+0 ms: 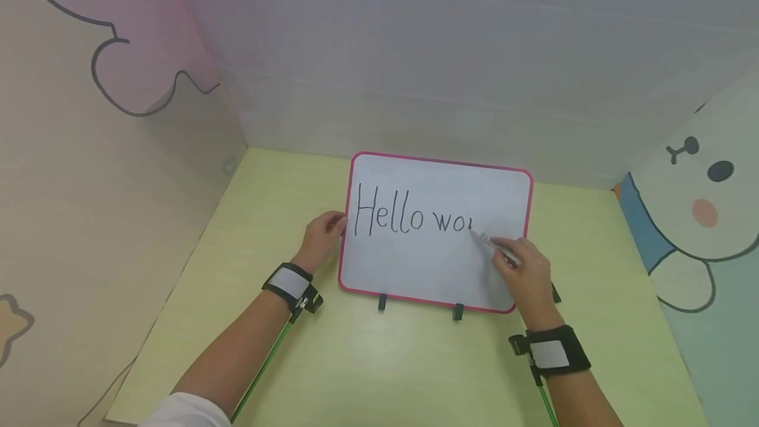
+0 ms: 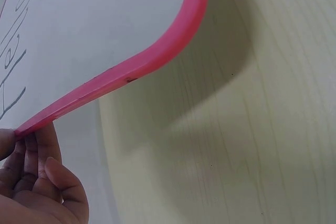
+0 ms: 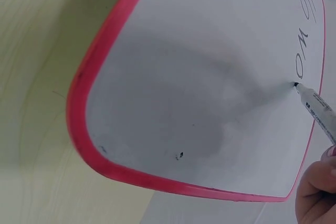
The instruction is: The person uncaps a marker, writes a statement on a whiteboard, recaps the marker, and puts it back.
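Observation:
A whiteboard (image 1: 409,262) with a pink frame leans back on the table, bearing the black handwriting "Hello wo" (image 1: 409,213) and part of another stroke. My left hand (image 1: 321,239) pinches the board's left edge, thumb at the front and fingers behind, as the left wrist view shows. In my right hand (image 1: 526,275) is a white marker (image 3: 317,111), gripped between thumb and fingers. Its dark tip (image 3: 296,84) touches the board just after the "o". The marker's rear end is partly hidden by the fingers.
Two small black feet (image 1: 382,302) jut from under the board's lower edge onto the pale wood-grain table (image 1: 379,368). A dark object (image 1: 555,293) shows partly behind my right hand. Walls with cartoon drawings (image 1: 705,213) enclose the table's back and sides. Each wrist wears a black strap (image 1: 290,284).

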Motion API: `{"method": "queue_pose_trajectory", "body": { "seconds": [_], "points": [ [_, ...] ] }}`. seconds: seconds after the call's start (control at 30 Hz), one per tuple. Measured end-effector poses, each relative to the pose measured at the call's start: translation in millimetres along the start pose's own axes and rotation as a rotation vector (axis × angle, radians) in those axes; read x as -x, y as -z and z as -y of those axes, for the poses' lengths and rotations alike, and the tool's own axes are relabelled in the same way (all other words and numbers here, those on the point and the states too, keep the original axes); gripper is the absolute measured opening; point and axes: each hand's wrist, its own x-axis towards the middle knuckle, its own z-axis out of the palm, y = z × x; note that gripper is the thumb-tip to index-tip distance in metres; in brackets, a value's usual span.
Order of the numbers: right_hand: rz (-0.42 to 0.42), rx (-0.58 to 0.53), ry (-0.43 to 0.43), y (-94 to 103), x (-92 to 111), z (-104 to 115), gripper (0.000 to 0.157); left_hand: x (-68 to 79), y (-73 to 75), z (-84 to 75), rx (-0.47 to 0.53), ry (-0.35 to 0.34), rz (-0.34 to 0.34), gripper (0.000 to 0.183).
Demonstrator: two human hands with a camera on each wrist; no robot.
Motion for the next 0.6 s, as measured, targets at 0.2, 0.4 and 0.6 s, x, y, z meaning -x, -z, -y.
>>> {"method": "queue_pose_trajectory", "body": {
  "seconds": [0.2, 0.4, 0.6],
  "points": [
    [0.023, 0.011, -0.010, 0.2, 2.0, 0.4, 0.021, -1.1, -0.1, 0.9, -0.005, -0.021, -0.004, 0.035],
    [0.033, 0.016, -0.013, -1.3, 2.5, 0.6, 0.020, -0.5, 0.6, -1.5, -0.011, 0.001, -0.007, 0.035],
    [0.044, 0.024, -0.016, -2.0, 2.5, 0.3, 0.019, 0.0, 0.4, -2.2, -0.008, 0.010, -0.012, 0.035]
  ]
}}
